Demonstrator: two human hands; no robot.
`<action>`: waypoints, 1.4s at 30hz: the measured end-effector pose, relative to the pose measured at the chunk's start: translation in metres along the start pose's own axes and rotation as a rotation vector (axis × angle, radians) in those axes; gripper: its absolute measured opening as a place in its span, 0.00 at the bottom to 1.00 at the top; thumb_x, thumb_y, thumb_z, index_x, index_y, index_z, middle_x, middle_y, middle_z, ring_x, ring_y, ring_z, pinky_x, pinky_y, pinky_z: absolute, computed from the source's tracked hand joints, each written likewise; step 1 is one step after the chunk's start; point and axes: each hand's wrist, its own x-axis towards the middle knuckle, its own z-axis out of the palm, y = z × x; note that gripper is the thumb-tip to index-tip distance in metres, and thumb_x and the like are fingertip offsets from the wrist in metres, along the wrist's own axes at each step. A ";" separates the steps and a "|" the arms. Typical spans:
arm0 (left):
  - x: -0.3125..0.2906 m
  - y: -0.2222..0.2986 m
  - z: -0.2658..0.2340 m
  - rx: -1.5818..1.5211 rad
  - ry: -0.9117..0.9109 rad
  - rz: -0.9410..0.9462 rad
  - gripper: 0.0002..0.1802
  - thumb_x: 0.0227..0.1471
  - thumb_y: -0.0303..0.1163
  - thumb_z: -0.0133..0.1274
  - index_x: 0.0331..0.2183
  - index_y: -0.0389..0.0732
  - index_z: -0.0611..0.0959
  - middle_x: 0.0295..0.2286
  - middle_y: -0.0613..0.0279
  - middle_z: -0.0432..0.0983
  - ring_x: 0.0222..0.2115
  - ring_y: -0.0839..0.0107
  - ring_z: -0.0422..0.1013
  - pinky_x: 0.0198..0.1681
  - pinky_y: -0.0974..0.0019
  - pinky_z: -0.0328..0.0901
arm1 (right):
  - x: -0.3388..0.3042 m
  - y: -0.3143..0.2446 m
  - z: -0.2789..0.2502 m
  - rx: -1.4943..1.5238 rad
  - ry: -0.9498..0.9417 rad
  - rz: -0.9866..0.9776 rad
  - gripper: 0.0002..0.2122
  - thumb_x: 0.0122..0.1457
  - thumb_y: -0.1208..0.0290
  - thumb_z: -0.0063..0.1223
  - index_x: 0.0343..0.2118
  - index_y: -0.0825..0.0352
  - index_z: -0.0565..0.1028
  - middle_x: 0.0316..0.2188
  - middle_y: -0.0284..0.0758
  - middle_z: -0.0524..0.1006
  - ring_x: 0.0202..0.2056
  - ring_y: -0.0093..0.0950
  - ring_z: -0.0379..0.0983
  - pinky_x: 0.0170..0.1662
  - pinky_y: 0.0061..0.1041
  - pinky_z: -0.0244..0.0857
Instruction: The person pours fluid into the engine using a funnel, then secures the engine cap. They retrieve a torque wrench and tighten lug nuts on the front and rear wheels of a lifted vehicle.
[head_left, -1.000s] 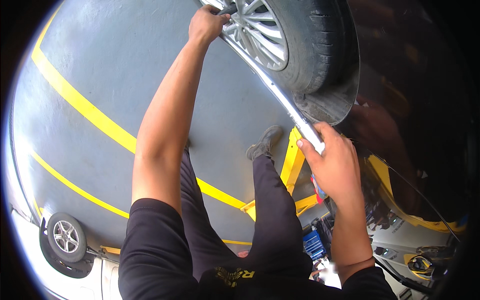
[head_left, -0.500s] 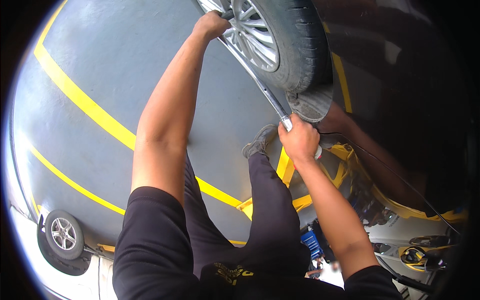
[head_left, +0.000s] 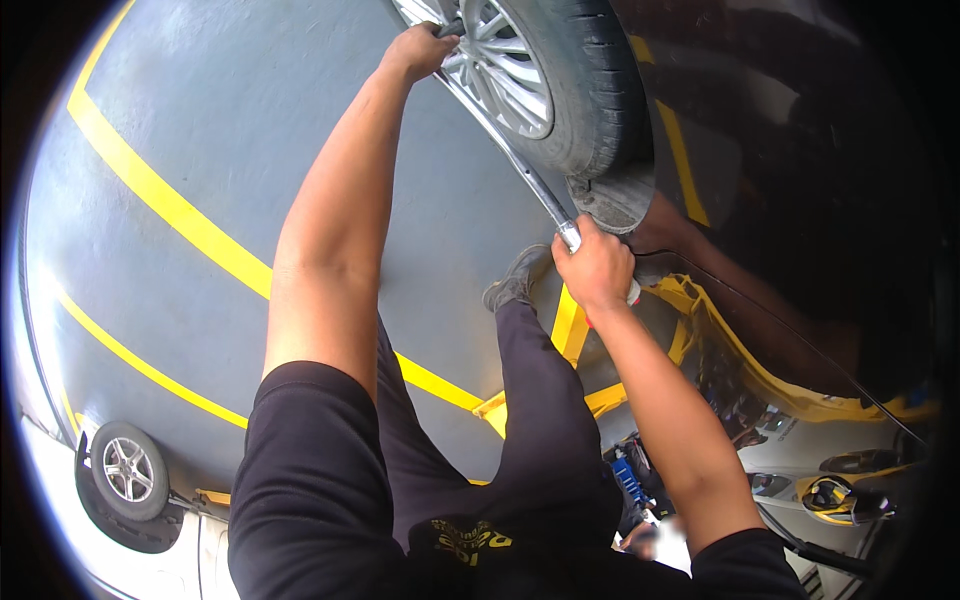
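Floor (head_left: 200, 130): grey painted concrete crossed by yellow lines, filling the view from 9 to 12 o'clock.
Car wheel (head_left: 530, 70): alloy rim in a black tyre at 12 o'clock, on a dark car body running to 3 o'clock.
Second wheel (head_left: 128, 470): on a white car, at 8 o'clock.
Long wrench (head_left: 505, 145): a bright steel bar slanting from the rim's centre down toward the middle of the view; it looks rigid, weighty and smooth, best held at both ends.
Left hand (head_left: 418, 50): fingers wrapped round the wrench head at the rim.
Right hand (head_left: 597, 270): fingers closed tight on the handle's lower end, just below the tyre.
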 end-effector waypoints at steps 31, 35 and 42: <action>-0.036 0.013 0.053 -0.130 -0.050 -0.068 0.34 0.48 0.51 0.66 0.52 0.40 0.84 0.43 0.49 0.85 0.48 0.55 0.80 0.54 0.57 0.70 | -0.015 0.070 0.106 -0.026 0.011 0.105 0.14 0.57 0.53 0.61 0.36 0.58 0.79 0.27 0.43 0.83 0.33 0.50 0.81 0.37 0.50 0.73; -0.034 0.011 0.048 -0.149 -0.085 -0.068 0.30 0.48 0.41 0.61 0.52 0.37 0.83 0.42 0.41 0.83 0.47 0.50 0.79 0.54 0.53 0.70 | -0.016 0.074 0.119 -0.004 0.128 0.067 0.13 0.55 0.54 0.61 0.33 0.58 0.79 0.25 0.42 0.82 0.30 0.49 0.81 0.35 0.50 0.72; -0.029 0.001 0.059 -0.063 0.008 0.010 0.29 0.46 0.37 0.61 0.51 0.36 0.83 0.45 0.38 0.82 0.50 0.48 0.78 0.55 0.54 0.70 | -0.012 0.079 0.136 0.023 0.170 0.062 0.13 0.54 0.54 0.62 0.32 0.58 0.79 0.25 0.41 0.82 0.30 0.49 0.80 0.33 0.50 0.72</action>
